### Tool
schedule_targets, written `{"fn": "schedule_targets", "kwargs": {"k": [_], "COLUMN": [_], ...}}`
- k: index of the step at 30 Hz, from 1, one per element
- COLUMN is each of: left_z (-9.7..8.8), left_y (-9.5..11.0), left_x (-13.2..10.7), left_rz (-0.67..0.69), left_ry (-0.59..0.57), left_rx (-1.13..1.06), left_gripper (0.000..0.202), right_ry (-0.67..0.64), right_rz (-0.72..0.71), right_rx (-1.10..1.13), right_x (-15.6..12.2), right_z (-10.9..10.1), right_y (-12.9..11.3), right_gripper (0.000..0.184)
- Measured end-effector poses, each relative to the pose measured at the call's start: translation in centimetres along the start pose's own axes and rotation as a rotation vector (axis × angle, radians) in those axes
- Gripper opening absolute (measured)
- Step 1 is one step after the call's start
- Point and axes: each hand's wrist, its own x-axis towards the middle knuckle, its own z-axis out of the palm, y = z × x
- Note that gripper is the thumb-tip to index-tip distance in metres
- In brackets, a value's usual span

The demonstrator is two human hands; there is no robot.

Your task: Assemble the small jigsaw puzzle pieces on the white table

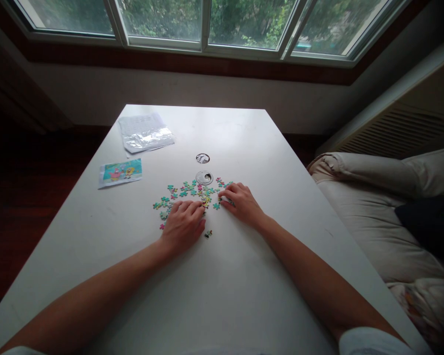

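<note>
Small jigsaw puzzle pieces (pixel 185 188), mostly teal with some pink and yellow, lie loose in the middle of the white table (pixel 222 296). My left hand (pixel 185 223) rests over the near-left pieces and covers some of them. Its fingers are bent and loosely apart from the thumb, with no piece clearly held. At the right side of the pile, my right hand (pixel 242 203) has thumb and forefinger close together at a small puzzle piece. One dark-and-yellow piece (pixel 208 234) sits alone on the near side, just right of my left hand.
A picture card (pixel 121 171) with cartoon figures lies at the left, with a clear plastic bag holding paper (pixel 146 133) behind it. Two round fittings (pixel 204 177) are set in the tabletop beyond the pieces. A pale sofa (pixel 366 217) stands along the right.
</note>
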Motion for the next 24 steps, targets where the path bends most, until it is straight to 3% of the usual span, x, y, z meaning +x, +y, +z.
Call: {"fn": "schedule_targets", "kwargs": {"k": [6,18,24], "left_z": [0.29,0.18,0.14], "left_y": [-0.14,-0.14,-0.11], "left_x": [-0.01,0.02,0.07], "left_rz": [0.007,0.006,0.008], "left_ry": [0.003,-0.016,-0.021], "left_rx": [-0.018,-0.007,0.000], "left_gripper": [0.026,0.027,0.026], "right_ry": [-0.039,-0.049,-0.073], "right_rz": [-0.008,-0.050,-0.068], "right_rx": [0.053,0.074,0.092], "right_x": [0.01,-0.10,0.00], "right_z": [-0.03,-0.52,-0.61], "right_y": [-0.04,-0.61,-0.71], "right_gripper": [0.009,0.020,0.016]}}
